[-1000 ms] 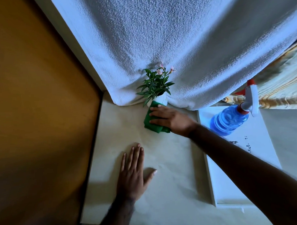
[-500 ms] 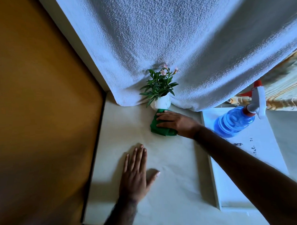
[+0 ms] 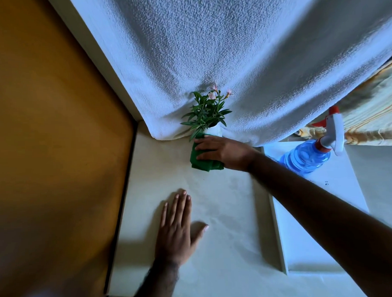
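Note:
My right hand (image 3: 221,150) presses a folded green cloth (image 3: 201,161) flat against the pale tabletop (image 3: 226,214), its fingers straight and pointing left. The cloth lies right in front of a small white pot (image 3: 214,132) that holds a green plant with pink flowers (image 3: 206,112). My fingertips touch the pot's base. Nearer to me, my left hand (image 3: 176,229) rests palm down on the tabletop with fingers straight and the thumb spread.
A blue spray bottle (image 3: 306,155) with a white and red trigger stands on a white board (image 3: 316,244) at the right. A white towel (image 3: 232,58) hangs behind the plant. An orange-brown wall (image 3: 45,131) borders the table's left edge.
My right hand has kept sliding the green cloth about in front of the pot, ending close against its base. My left hand stays planted on the tabletop.

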The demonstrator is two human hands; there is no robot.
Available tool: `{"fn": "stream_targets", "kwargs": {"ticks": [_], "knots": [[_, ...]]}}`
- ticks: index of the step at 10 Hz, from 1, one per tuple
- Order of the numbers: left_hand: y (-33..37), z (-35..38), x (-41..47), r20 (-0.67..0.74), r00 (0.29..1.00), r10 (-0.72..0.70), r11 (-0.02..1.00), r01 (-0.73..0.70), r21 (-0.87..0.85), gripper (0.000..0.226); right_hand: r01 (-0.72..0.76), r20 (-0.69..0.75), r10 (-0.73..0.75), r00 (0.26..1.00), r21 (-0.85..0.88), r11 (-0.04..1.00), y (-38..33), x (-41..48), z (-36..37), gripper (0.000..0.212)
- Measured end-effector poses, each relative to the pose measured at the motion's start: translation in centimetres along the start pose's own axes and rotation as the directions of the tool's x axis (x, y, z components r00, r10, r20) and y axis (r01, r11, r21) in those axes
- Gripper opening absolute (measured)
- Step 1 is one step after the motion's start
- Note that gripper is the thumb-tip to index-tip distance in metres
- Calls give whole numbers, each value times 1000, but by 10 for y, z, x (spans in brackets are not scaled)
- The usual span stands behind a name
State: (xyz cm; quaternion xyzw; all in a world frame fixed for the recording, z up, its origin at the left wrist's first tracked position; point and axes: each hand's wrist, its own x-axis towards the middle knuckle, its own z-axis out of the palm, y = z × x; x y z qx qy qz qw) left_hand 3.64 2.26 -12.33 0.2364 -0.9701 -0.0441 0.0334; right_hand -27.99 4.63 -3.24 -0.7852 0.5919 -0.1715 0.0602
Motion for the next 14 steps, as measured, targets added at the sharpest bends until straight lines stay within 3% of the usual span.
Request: {"fn": "stream_targets", "kwargs": {"ticks": [2, 3, 5, 6, 7, 8, 9, 10, 11, 13, 14], "knots": [[-1, -1, 0, 3, 1000, -1, 1000, 1, -8, 93, -312, 170, 279, 945, 218, 925, -16, -4, 15, 49], [-1, -1, 1, 3, 1000, -6, 1000, 6, -14, 92, -399, 248, 346, 905, 205, 894, -28, 2, 10, 64], [-1, -4, 2, 28, 1000, -14, 998, 16, -55, 91, -423, 37, 425, 904, 210, 881, -84, -48, -19, 65], [3, -8, 2, 65, 998, -18, 997, 23, -72, 90, -479, 1, 487, 873, 185, 858, -111, -107, -33, 60], [2, -12, 1, 82, 997, -10, 997, 16, -72, 90, -558, -83, 567, 820, 108, 823, -137, -171, -34, 60], [1, -14, 3, 76, 997, -15, 998, 20, -63, 91, -669, -184, 659, 730, 8, 743, -146, -224, -25, 64], [4, -14, 2, 56, 998, -11, 999, 14, -52, 91, -780, -195, 763, 617, -26, 625, -145, -259, -9, 71], [4, -11, 2, 24, 1000, -1, 999, 1, -32, 91, -810, -104, 804, 586, -41, 585, -149, -279, 12, 77], [5, -14, 2, 55, 998, -2, 1000, 4, -23, 89, -795, -2, 800, 599, -116, 595, -156, -288, 28, 94], [9, -26, 3, 156, 988, -12, 1000, 15, -18, 91, -790, 18, 809, 588, -203, 579, -170, -282, 24, 114], [15, -42, 8, 209, 978, -18, 998, 30, -57, 107, -800, -19, 812, 583, -185, 571, -175, -264, 8, 112]]}}
